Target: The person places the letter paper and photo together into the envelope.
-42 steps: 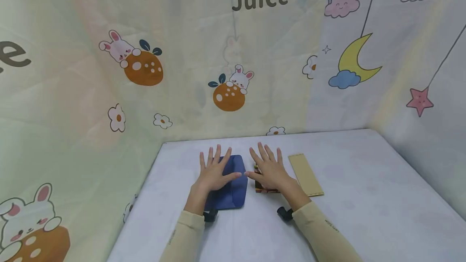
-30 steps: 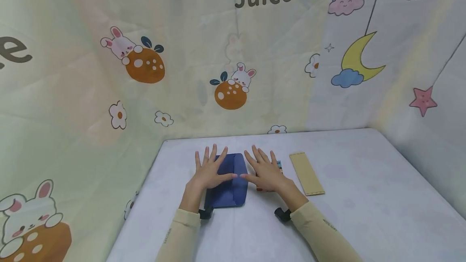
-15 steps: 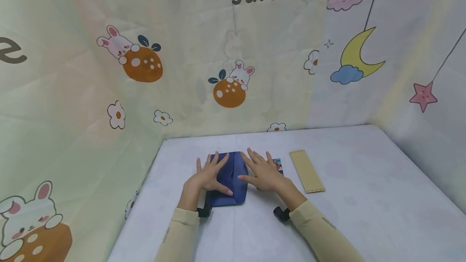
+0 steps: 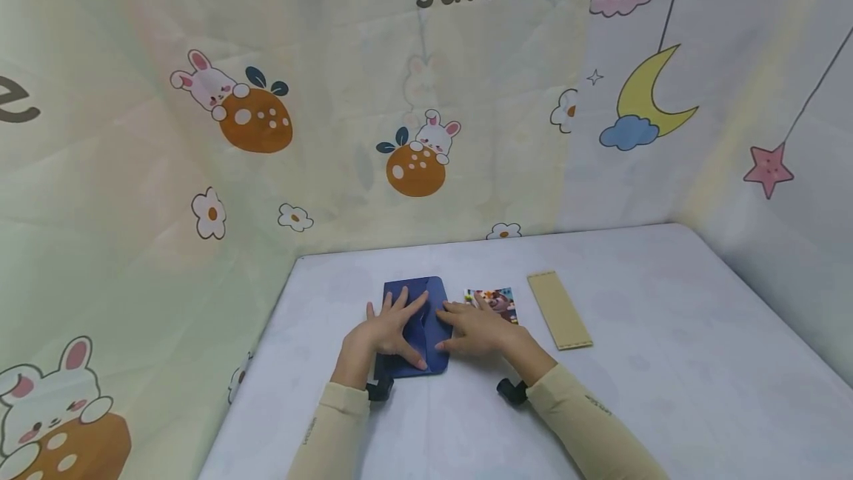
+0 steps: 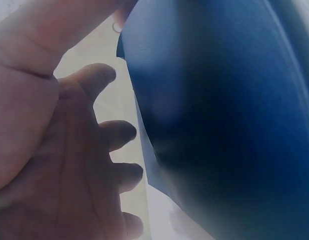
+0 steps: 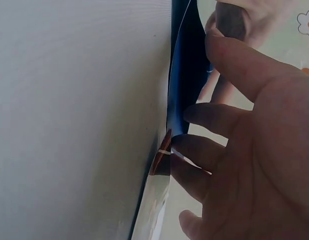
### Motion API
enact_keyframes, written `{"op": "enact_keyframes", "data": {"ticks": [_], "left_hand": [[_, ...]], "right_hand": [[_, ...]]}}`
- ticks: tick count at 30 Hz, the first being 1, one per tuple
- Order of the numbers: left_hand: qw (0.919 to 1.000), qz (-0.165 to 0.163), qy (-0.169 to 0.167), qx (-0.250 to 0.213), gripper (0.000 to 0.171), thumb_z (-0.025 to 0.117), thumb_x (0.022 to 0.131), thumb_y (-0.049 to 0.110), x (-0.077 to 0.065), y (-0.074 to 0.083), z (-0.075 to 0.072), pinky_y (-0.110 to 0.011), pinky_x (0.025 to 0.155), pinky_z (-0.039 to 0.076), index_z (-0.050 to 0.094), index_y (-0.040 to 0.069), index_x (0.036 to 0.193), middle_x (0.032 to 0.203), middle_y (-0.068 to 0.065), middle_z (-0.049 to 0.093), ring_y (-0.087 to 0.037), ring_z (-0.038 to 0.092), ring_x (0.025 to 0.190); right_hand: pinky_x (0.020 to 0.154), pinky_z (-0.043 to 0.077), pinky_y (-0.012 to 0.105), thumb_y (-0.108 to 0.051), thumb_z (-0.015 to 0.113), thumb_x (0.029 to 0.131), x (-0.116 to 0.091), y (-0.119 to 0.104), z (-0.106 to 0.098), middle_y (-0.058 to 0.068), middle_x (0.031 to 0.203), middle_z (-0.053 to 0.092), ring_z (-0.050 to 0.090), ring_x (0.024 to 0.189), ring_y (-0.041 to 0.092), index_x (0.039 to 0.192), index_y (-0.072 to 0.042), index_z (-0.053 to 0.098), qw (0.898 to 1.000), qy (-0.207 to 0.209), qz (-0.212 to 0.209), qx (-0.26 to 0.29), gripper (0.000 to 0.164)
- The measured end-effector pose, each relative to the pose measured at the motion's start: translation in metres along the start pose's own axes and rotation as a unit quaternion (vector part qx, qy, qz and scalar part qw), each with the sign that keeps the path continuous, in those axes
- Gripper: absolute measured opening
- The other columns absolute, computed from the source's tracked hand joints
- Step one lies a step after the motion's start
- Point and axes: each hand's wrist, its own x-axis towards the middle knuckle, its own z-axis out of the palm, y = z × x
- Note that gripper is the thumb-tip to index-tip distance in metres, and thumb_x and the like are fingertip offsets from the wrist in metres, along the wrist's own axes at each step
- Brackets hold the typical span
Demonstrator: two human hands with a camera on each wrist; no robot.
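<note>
A dark blue envelope (image 4: 436, 291) lies on the white table, its flap on the right side and standing slightly up at the crease. My left hand (image 4: 384, 332) rests on the envelope's body with fingers spread; in the left wrist view the envelope (image 5: 219, 110) fills the right half. At the flap's right edge is my right hand (image 4: 481, 328), fingers fairly straight and thumb apart. The right wrist view has its fingertips close against the envelope's edge (image 6: 187, 70); contact is hard to tell. Partly under the right hand lies a colourful picture card (image 4: 504, 302).
A flat tan strip (image 4: 560, 310) lies to the right of the card. Black wrist cameras (image 4: 380, 390) are strapped under both wrists. Cloth walls (image 4: 346, 80) with printed rabbits and flowers rise behind and beside the table (image 4: 666, 361).
Both hands have come down from above the table. My left hand has settled on the envelope, and my right hand has turned and lowered to the flap's edge, baring more of the card.
</note>
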Motion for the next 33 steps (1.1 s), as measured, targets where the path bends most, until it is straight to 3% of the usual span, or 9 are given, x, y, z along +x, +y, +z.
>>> {"op": "enact_keyframes", "data": {"ticks": [13, 25, 33], "left_hand": [[0.9998, 0.0, -0.02, -0.007, 0.126, 0.097, 0.063, 0.055, -0.0004, 0.0045, 0.0015, -0.078, 0.118, -0.001, 0.024, 0.04, 0.164, 0.176, -0.016, 0.009, -0.051, 0.001, 0.159], [0.9997, -0.001, -0.023, -0.001, 0.104, 0.095, 0.063, 0.059, -0.0007, 0.0057, 0.001, -0.08, 0.117, 0.004, 0.046, 0.042, 0.153, 0.176, -0.015, 0.009, -0.052, 0.002, 0.159], [0.9994, 0.007, -0.019, -0.028, 0.088, 0.096, 0.064, 0.057, -0.0001, 0.0041, 0.0009, -0.082, 0.115, 0.006, 0.057, 0.039, 0.141, 0.175, -0.017, 0.011, -0.052, 0.004, 0.158]], "right_hand": [[0.126, 0.002, 0.066, -0.056, 0.072, 0.093, -0.0014, 0.0011, 0.0021, 0.009, 0.169, 0.035, 0.031, 0.157, 0.031, 0.155, -0.016, 0.049, 1.0, -0.004, -0.011, -0.01, 0.078], [0.126, 0.001, 0.066, -0.056, 0.077, 0.088, 0.0004, 0.0008, 0.0031, 0.009, 0.168, 0.036, 0.032, 0.157, 0.031, 0.154, -0.017, 0.051, 1.0, 0.002, -0.004, -0.023, 0.081], [0.126, 0.0, 0.066, -0.056, 0.077, 0.089, 0.0, 0.001, 0.0008, 0.007, 0.168, 0.036, 0.031, 0.158, 0.029, 0.154, -0.017, 0.051, 1.0, -0.004, -0.003, -0.028, 0.08]]}}
